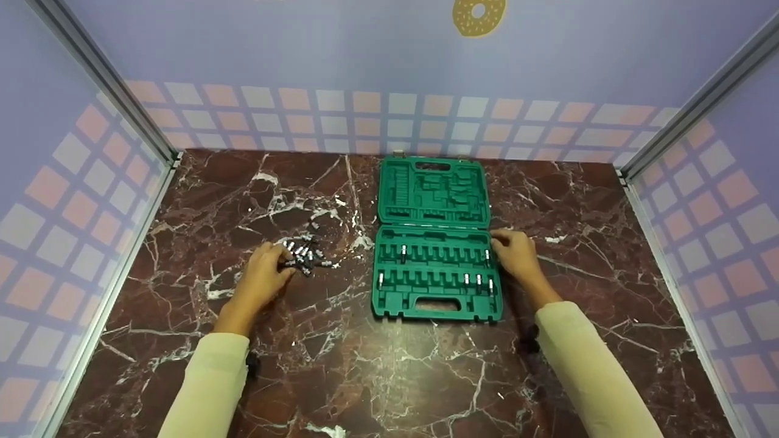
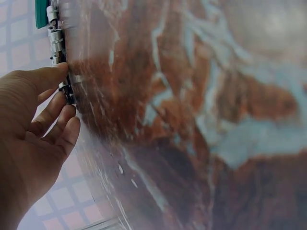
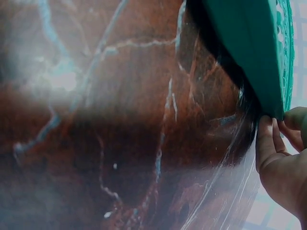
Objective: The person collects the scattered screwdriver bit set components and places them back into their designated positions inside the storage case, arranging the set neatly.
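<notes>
The case [image 1: 435, 266] is lying toward the table's [image 1: 341, 377] far edge, the right hand [image 1: 516, 254] pinching its right edge, seemingly steadying it; the left hand [image 1: 265, 274] is touching sockets [image 1: 306, 253] nearer the left edge (grip unclear).

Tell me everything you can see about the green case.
The green case looks like molded plastic and lies open on the marbled table, its lid folded back on the far side. Both halves have shaped recesses and a handle slot. Six metallic pieces sit in the near half, two in the upper row, four in the lower; other slots are unfilled. The right hand holds its right edge near the hinge.
</notes>
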`<state>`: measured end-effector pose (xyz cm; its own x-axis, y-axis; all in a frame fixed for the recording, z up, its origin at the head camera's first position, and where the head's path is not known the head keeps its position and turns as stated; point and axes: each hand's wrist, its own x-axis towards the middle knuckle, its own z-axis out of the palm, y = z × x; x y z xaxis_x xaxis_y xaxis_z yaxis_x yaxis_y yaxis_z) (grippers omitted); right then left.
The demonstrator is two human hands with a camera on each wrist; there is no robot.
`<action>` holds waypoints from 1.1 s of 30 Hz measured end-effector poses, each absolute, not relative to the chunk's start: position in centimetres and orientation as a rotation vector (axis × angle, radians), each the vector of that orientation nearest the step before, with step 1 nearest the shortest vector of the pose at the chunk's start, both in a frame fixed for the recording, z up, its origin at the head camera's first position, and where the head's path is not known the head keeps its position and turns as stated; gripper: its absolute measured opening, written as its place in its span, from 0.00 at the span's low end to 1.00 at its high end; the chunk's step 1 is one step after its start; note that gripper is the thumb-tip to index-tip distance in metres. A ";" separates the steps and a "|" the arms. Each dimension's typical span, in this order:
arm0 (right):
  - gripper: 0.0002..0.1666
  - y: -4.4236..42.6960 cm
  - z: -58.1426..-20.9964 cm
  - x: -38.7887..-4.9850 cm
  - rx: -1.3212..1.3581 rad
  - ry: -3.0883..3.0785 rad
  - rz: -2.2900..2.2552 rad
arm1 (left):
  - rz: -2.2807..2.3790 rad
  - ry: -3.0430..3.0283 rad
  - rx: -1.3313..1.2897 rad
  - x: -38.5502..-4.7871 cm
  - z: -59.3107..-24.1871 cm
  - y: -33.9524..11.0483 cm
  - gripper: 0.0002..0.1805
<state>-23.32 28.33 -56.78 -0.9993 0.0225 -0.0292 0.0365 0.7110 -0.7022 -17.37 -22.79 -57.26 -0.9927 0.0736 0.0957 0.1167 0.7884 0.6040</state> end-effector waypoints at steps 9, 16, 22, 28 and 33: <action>0.19 28.4 -56.7 -23.2 0.046 2.882 -1.169 | -0.972 -2.884 -0.166 -17.6 -57.3 -22.7 0.09; 0.18 28.4 -56.6 -23.2 0.039 2.902 -1.154 | -0.956 -2.880 -0.172 -17.7 -57.5 -22.7 0.08; 0.18 28.4 -56.7 -23.3 0.043 2.910 -1.137 | -0.974 -2.872 -0.185 -17.6 -57.6 -22.9 0.07; 0.18 28.3 -56.5 -23.3 0.054 2.900 -1.139 | -1.005 -2.829 -0.187 -17.3 -57.3 -23.0 0.07; 0.18 28.2 -56.5 -23.3 0.045 2.914 -1.132 | -1.037 -2.821 -0.147 -17.1 -56.7 -23.0 0.07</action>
<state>-23.28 28.24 -56.49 -0.9995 0.0213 -0.0243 0.0322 0.7375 -0.6746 -17.13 -22.96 -56.67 -0.9865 0.0460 0.1572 0.1369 0.7586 0.6370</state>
